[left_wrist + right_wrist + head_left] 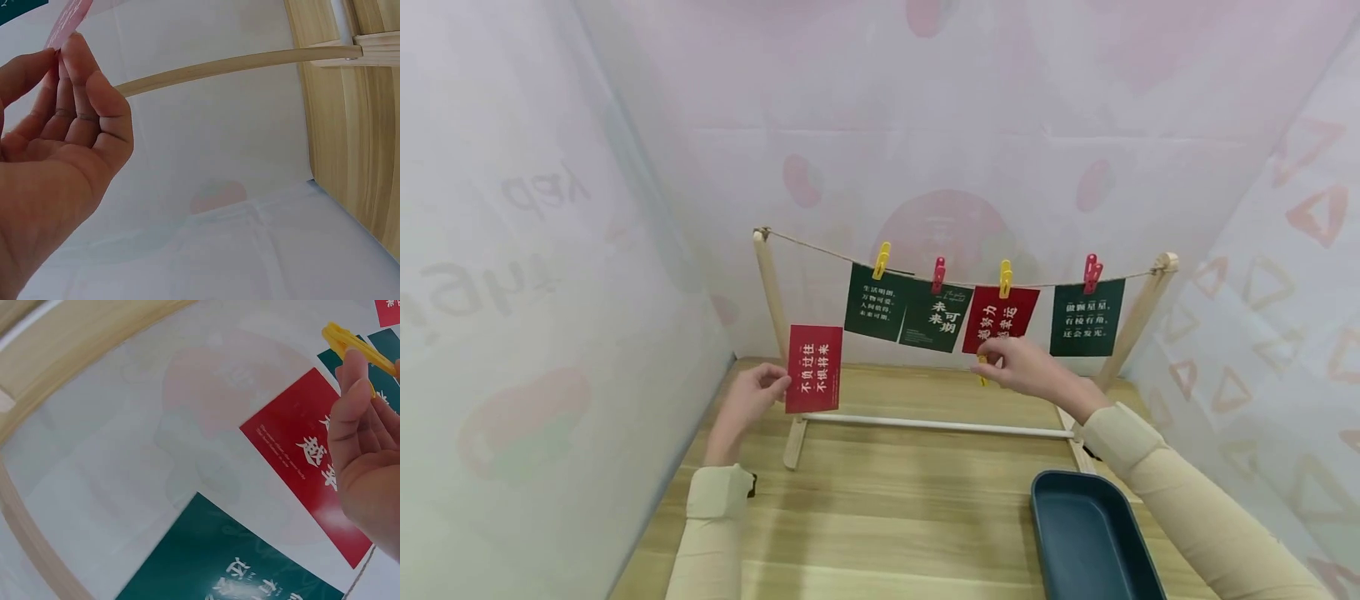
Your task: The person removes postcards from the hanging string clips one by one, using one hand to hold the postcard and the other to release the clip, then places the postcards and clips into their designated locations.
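Note:
My left hand [751, 403] pinches a red card [814, 368] with white writing by its left edge, in front of the rack's left post. Seen edge-on, that card [67, 24] sits between thumb and fingertips in the left wrist view. My right hand [1021, 367] pinches a yellow clothespin [357, 349], in front of the lower part of a hanging red card [1000, 313]. On the twine [820, 249] hang green cards [874, 302] too, each card held by a yellow or red clothespin [1092, 273].
A wooden rack with a left post [771, 279], a right post [1138, 321] and a white crossbar [936, 425] stands on the wooden table [910, 517]. A dark blue tray [1043, 533] lies at the front right. Printed cloth walls [647, 333] enclose the sides and back.

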`<state>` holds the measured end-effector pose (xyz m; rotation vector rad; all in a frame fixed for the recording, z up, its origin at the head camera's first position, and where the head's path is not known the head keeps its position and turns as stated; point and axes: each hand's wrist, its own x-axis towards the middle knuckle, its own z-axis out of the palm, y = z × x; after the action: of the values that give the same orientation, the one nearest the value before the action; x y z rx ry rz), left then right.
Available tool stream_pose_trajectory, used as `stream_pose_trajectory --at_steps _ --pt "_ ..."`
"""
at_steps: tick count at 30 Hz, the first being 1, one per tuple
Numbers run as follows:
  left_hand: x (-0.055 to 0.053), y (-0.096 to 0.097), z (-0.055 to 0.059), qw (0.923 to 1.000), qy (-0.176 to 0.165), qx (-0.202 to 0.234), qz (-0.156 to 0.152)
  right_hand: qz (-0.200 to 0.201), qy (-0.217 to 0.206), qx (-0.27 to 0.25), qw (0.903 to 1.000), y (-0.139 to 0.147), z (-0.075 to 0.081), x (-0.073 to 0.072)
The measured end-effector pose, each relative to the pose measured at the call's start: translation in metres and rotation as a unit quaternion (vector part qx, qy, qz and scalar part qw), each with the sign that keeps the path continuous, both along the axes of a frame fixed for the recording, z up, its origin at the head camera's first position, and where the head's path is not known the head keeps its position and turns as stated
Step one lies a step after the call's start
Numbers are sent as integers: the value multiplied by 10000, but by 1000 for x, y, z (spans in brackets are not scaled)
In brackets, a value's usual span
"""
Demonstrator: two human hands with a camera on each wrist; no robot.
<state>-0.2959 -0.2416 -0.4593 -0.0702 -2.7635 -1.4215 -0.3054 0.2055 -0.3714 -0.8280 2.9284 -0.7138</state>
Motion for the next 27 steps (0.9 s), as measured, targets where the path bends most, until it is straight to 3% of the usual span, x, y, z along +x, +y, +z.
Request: stream_pose_trajectory --at_steps 3,8,13,18,27 --pt "1 -1 1 10000 -23 7 -32 -69 -279 -185 9994 6 -7 4" --pt "0 -4 2 10000 -83 -7 -13 -171 -379 -176 9990 14 -14 9" --pt "0 -5 -7 9997 -225 5 -79 -187 -538 -104 9983 23 -29 15" --pt "2 -5 -15 9984 -356 259 -356 -201 -670 -83 9975 34 -42 21" --pt "9 -10 -30 9867 -1148 948 -655 -252 -516 194 9982 57 -60 30"
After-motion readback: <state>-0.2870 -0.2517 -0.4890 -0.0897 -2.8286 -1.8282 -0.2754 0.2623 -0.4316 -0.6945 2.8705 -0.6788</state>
